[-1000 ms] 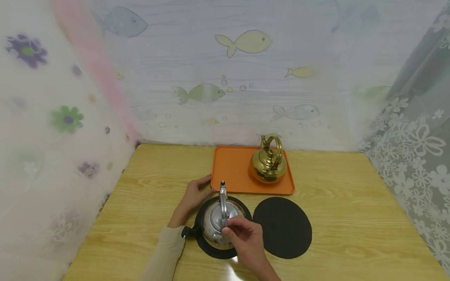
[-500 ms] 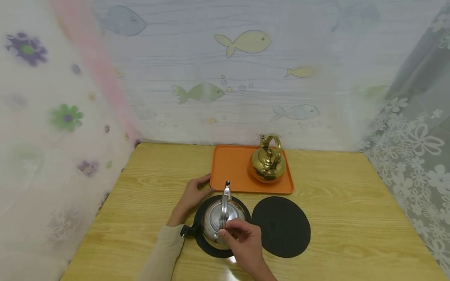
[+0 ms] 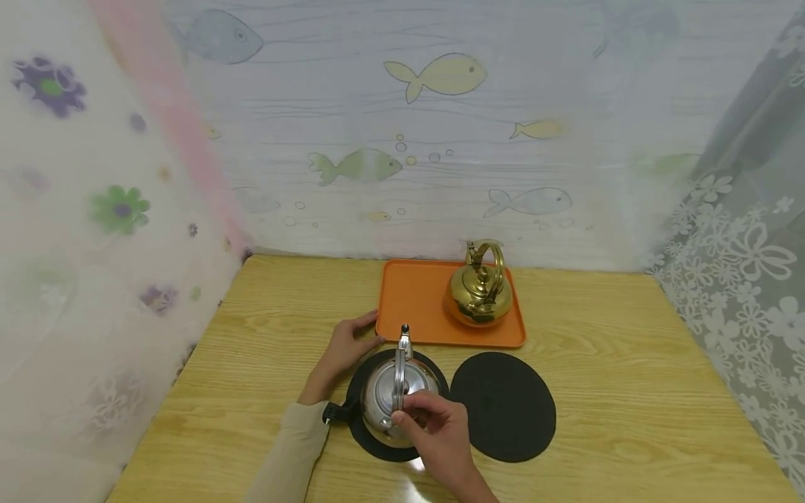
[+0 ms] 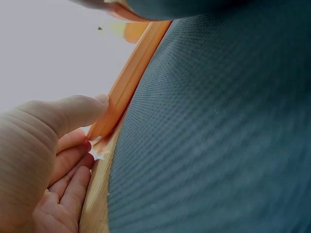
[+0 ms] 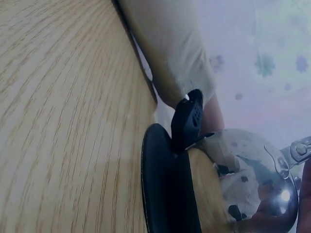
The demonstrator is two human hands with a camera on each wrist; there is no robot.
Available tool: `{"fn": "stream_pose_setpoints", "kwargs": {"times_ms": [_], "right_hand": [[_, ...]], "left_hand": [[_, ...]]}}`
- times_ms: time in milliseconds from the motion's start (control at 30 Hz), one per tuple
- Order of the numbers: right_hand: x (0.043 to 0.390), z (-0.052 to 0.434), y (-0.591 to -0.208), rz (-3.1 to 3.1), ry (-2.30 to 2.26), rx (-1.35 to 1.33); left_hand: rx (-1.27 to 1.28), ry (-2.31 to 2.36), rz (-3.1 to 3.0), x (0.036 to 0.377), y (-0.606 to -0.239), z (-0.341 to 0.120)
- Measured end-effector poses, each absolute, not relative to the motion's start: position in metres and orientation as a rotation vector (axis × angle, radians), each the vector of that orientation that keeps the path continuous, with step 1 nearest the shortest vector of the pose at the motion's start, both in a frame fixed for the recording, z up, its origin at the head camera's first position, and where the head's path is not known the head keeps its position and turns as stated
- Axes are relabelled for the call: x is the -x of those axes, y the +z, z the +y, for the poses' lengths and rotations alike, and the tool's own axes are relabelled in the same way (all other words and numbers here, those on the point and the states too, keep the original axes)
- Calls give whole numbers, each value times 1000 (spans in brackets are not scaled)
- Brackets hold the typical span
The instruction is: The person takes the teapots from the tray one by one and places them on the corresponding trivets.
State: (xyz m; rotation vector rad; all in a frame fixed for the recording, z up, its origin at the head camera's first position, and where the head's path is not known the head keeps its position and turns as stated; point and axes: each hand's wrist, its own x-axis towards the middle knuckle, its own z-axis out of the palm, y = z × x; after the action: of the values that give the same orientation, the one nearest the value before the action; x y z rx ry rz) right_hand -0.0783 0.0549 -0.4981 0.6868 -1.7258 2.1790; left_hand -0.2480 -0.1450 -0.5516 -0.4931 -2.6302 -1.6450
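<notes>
A shiny silver kettle [image 3: 390, 402] stands upright on the left black round mat [image 3: 393, 454], its spout pointing to the back. My right hand [image 3: 440, 433] pinches the near end of the kettle's arched handle between thumb and fingers. Farther back, my left hand [image 3: 342, 349] holds the near-left corner of an orange tray [image 3: 411, 300]. In the left wrist view, the thumb [image 4: 82, 110] lies on the tray's rim and the curled fingers sit around the corner. On the tray's right half rests a brass-coloured kettle [image 3: 479, 297], which neither hand touches.
A second black round mat [image 3: 506, 405] lies right of the silver kettle. The wood-grain table [image 3: 629, 391] extends to both sides. Printed curtains stand behind and at both sides. A black wrist camera [image 3: 339, 412] on the left sleeve is close to the silver kettle.
The silver kettle's spout has swung slightly to the right since a second ago, while my right hand keeps its pinch on the handle. My left hand stays at the tray corner.
</notes>
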Motion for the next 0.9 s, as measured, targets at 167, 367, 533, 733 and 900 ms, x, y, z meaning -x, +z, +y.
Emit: {"fn": "stream_pose_setpoints", "kwargs": {"times_ms": [167, 367, 533, 733, 900], "right_hand": [[78, 60, -498, -1786, 2235, -663], [77, 66, -495, -1889, 2289, -603], [77, 67, -495, -1867, 2287, -634], [77, 69, -496, -1844, 2284, -653], [78, 73, -498, -1878, 2284, -619]], "left_hand": [[488, -1639, -2640, 248, -552, -145], [487, -1639, -2640, 248, -552, -146], [485, -1662, -2629, 247, -552, -146], [506, -1654, -2618, 248, -552, -146], [524, -1654, -2619, 249, -552, -146]]}}
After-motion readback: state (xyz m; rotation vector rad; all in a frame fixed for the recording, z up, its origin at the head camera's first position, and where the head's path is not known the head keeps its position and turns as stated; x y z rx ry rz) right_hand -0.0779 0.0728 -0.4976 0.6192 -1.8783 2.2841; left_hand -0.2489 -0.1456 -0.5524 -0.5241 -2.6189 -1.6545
